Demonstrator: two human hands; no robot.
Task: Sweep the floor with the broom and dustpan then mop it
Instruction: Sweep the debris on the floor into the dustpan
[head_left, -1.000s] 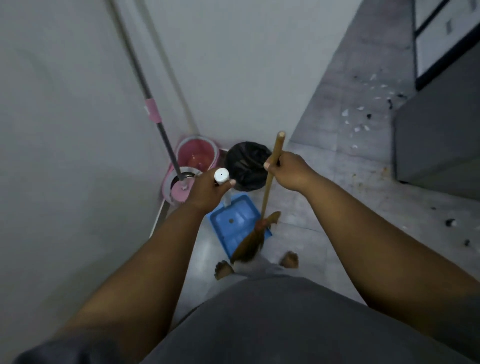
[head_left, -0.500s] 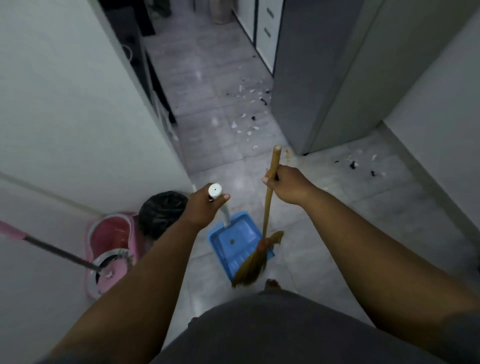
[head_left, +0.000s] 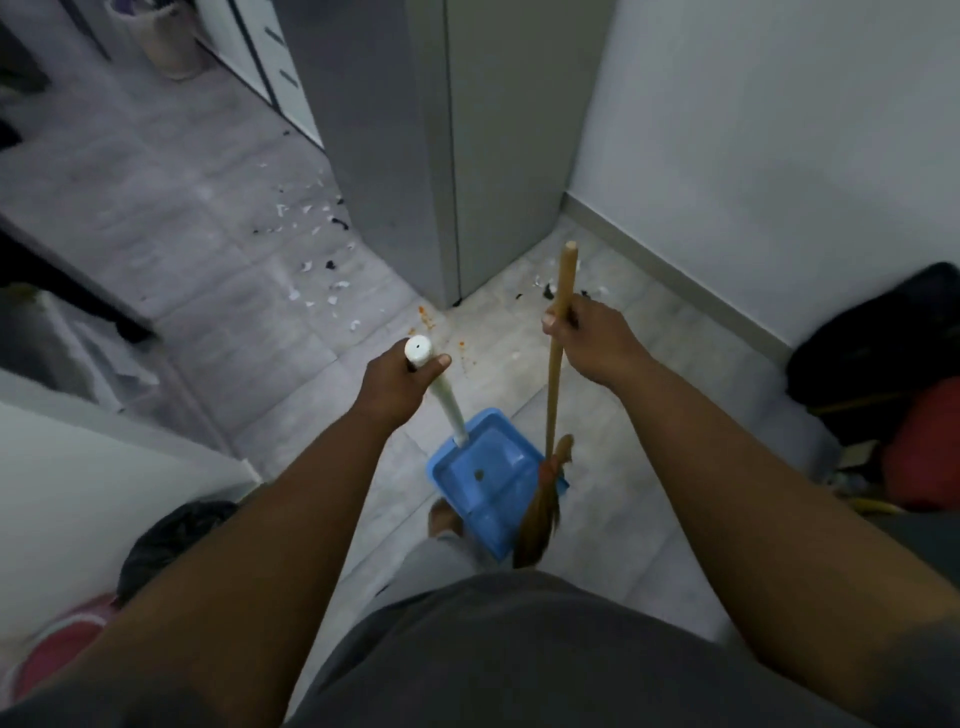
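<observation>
Your left hand (head_left: 397, 387) grips the top of the dustpan's white handle (head_left: 445, 400), fingers curled round it and the thumb (head_left: 441, 361) pressed against the side just below the cap. The blue dustpan (head_left: 467, 501) hangs low in front of you, over the pale tiled floor (head_left: 291, 384), with a small dark speck (head_left: 478, 474) lying in its tray. Your right hand (head_left: 595, 340) holds the wooden broom (head_left: 552, 405) near the upper end of its stick, fingers (head_left: 551, 323) wrapped tight about it. The stick stands almost upright, and the brown bristles (head_left: 537, 519) hang beside the dustpan's right edge, overlapping it in this view. Whether they touch the pan, you cannot tell.

One bare foot (head_left: 441, 517) shows just behind the dustpan's left side. Ahead of your hands, white and dark scraps (head_left: 311, 228) lie scattered on the floor to the left of a tall grey cabinet (head_left: 415, 156), and orange specks (head_left: 427, 318) sit near its corner. More scraps (head_left: 545, 288) lie to the right of that corner, beyond the broom stick. A black bag (head_left: 878, 332) and something red (head_left: 924, 462) rest against the white wall on your right. Down at your left, another black bag (head_left: 171, 535) sits next to a pink bucket (head_left: 57, 649).
</observation>
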